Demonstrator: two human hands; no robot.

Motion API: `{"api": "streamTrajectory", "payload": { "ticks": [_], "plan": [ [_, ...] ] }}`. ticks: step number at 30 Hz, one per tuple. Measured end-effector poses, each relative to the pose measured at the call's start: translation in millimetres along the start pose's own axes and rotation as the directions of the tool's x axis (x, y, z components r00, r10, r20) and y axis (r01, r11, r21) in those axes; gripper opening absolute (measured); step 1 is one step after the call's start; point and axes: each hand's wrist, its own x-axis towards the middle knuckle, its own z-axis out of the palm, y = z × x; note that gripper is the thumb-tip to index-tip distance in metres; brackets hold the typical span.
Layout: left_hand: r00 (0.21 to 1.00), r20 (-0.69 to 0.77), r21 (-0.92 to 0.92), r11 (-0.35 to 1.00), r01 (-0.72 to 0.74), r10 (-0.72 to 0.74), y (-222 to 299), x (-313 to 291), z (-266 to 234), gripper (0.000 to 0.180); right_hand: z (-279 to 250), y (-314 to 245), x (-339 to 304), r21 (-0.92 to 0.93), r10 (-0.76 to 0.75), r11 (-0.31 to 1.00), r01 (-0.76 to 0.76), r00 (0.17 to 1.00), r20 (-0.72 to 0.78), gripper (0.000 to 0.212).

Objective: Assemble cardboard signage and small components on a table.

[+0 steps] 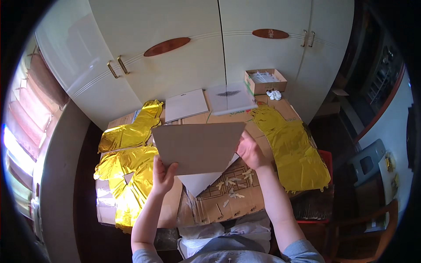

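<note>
A flat grey-brown cardboard sheet (199,147) is held up and tilted above the table. My left hand (163,175) grips its lower left corner, thumb on the near face and fingers behind. At the right edge, my right hand (251,151) holds the same sheet, its fingertips partly hidden behind it. Below the sheet, a white sheet or panel (201,182) shows one pointed corner; the rest is covered. Several small cream strips (234,182) lie scattered on the cardboard to its right.
Flat gold foil balloons (296,153) lie right and left (129,133) on the cardboard-covered table (169,210). Behind are a pale panel (187,105), a clear plastic sleeve (230,100), white crumpled tissue (274,95) and an open box (267,85). A cabinet (175,26) stands behind; a wooden chair (364,234) is at right.
</note>
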Motion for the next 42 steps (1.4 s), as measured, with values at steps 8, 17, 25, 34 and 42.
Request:
{"api": "streamTrajectory", "payload": {
  "ticks": [8, 17, 25, 34, 42],
  "plan": [
    [0.955, -0.110, -0.287, 0.929, 0.234, -0.274, -55, -12, -8, 0.034, 1, 36, -4, -0.497, 0.155, 0.855, -0.153, 0.987, -0.037, 0.037],
    [0.957, 0.004, -0.273, 0.920, 0.280, -0.290, -44, 7, -1, 0.027, 13, 30, -5, -0.344, 0.324, 0.887, -0.309, 0.946, -0.015, 0.049],
    [0.958, 0.060, -0.194, 0.938, 0.288, -0.282, -67, -8, -13, 0.011, -7, 24, -1, -0.444, 0.290, 0.868, -0.222, 0.953, 0.090, 0.040],
    [0.968, -0.004, -0.294, 0.926, 0.237, -0.250, -67, -7, -14, 0.012, -10, 25, -4, -0.484, 0.212, 0.837, -0.254, 0.967, -0.141, 0.018],
    [0.959, 0.028, -0.167, 0.945, 0.281, -0.280, -63, -7, -13, 0.014, -9, 18, -2, -0.832, 0.065, 0.530, -0.162, 0.987, -0.150, 0.020]
  ]
}}
